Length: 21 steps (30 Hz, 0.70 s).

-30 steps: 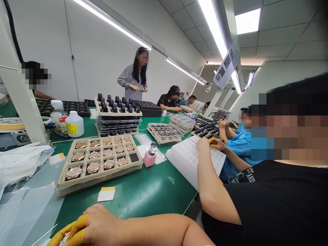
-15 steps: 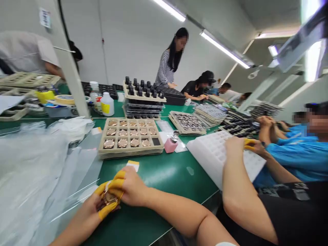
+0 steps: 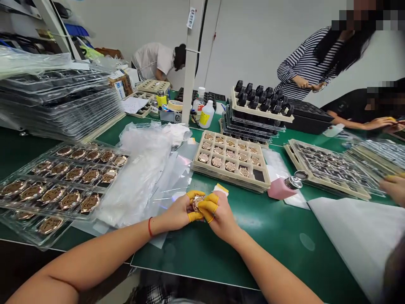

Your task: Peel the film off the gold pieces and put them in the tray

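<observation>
A green table [image 3: 221, 249] holds many things. A beige tray [image 3: 230, 162] of round gold pieces sits in the middle. A small pink bottle [image 3: 283, 188] lies just beside it on the right. Clear trays [image 3: 60, 177] with more gold pieces are on the left, next to a pile of clear plastic bags [image 3: 142, 169]. Farther back is a stack of trays with black parts [image 3: 259, 107] and a white bottle [image 3: 207, 114] with a yellow label. A person in a striped shirt [image 3: 303, 63] stands behind the table.
</observation>
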{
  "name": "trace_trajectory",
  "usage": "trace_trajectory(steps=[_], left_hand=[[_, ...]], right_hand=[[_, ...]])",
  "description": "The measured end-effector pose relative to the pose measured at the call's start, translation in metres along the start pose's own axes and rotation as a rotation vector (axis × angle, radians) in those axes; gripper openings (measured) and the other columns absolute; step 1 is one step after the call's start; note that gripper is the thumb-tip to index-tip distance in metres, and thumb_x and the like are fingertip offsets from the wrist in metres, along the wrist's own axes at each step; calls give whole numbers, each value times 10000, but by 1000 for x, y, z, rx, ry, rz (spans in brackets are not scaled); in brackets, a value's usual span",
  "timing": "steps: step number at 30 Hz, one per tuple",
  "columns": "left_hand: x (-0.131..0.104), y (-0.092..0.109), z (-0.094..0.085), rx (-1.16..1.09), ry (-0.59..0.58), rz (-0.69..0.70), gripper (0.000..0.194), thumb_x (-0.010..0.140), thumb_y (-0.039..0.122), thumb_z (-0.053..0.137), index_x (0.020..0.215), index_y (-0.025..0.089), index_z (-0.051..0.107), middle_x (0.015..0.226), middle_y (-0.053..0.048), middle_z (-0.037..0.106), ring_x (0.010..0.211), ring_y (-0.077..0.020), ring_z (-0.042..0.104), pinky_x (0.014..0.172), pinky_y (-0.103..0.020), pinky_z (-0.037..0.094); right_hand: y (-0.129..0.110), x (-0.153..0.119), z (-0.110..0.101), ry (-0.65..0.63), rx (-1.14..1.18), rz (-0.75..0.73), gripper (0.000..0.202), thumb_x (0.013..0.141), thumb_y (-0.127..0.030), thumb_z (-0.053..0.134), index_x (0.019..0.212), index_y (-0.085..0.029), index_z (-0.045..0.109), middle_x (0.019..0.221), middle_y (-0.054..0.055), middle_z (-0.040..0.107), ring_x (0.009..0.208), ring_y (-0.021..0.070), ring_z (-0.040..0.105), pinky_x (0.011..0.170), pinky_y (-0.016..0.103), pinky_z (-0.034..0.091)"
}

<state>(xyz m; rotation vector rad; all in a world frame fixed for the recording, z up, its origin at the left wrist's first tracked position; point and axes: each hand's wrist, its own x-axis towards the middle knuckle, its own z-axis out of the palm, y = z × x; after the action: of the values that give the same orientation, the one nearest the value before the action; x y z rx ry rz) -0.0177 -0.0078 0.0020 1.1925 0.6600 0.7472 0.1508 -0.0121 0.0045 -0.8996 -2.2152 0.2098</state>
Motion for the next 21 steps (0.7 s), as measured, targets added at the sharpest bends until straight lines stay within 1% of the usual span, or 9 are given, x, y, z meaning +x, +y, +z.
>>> trace_trajectory(steps=[2, 4, 7, 10, 12, 14, 16, 19, 21], left_hand=[[0, -1, -1, 99, -16, 35, 387, 726, 177, 670, 1079, 219, 516, 978, -26, 578, 871, -156, 571, 774, -289, 466], [1, -1, -2, 121, -32, 15, 363, 733, 183, 663, 1066, 215, 525, 942, -18, 579, 840, -153, 572, 768, -301, 473], [1, -1, 0, -29, -20, -66, 418, 727, 202, 675, 1096, 227, 482, 890, 4, 561, 785, -142, 582, 768, -352, 506], [2, 1, 1, -104, 5, -66, 465, 721, 200, 685, 1123, 230, 452, 923, -3, 552, 785, -137, 583, 773, -375, 521], [1, 0, 1, -91, -5, -43, 452, 722, 196, 686, 1116, 221, 465, 933, -12, 562, 791, -138, 588, 763, -349, 519], [1, -1, 1, -45, -4, -19, 430, 716, 189, 691, 1096, 214, 491, 938, -20, 575, 796, -137, 593, 745, -309, 510], [2, -2, 0, -13, 32, 5, 439, 696, 179, 707, 1084, 212, 503, 934, -19, 579, 784, -132, 600, 728, -286, 508], [6, 7, -6, -74, 148, 79, 516, 674, 190, 728, 1118, 222, 469, 877, 6, 568, 730, -127, 624, 721, -303, 535], [10, 20, -16, -130, 283, 176, 575, 652, 208, 747, 1143, 221, 449, 846, 19, 566, 700, -125, 636, 698, -301, 551]], right_hand=[[-2, 0, 4, -31, -13, -20, 153, 894, -196, 464, 883, -234, 612, 815, 38, 588, 794, 200, 480, 750, 388, 397], [1, 0, 5, -36, -26, 11, 173, 893, -183, 451, 862, -224, 616, 792, 40, 585, 784, 193, 474, 757, 383, 385], [11, 2, -1, 22, -9, 114, 165, 896, -196, 455, 832, -216, 606, 774, 37, 582, 781, 190, 484, 747, 365, 382], [11, 4, -8, 105, 44, 190, 136, 899, -202, 465, 845, -220, 590, 797, 29, 589, 789, 182, 499, 773, 363, 387], [5, 4, -9, 91, 63, 160, 124, 896, -211, 474, 849, -225, 588, 796, 25, 591, 776, 179, 495, 770, 357, 390], [2, 3, -7, 25, 44, 71, 132, 894, -223, 474, 846, -227, 597, 787, 27, 597, 766, 183, 491, 762, 358, 390], [9, 1, -7, -11, -24, 31, 159, 898, -234, 461, 835, -220, 606, 780, 36, 605, 755, 191, 492, 751, 366, 388], [30, 1, -10, 73, -222, 192, 189, 906, -270, 446, 897, -191, 617, 811, 80, 619, 772, 226, 504, 725, 397, 393], [33, 2, -12, 102, -352, 277, 245, 900, -325, 460, 1017, -167, 606, 934, 126, 619, 874, 274, 503, 773, 451, 392]])
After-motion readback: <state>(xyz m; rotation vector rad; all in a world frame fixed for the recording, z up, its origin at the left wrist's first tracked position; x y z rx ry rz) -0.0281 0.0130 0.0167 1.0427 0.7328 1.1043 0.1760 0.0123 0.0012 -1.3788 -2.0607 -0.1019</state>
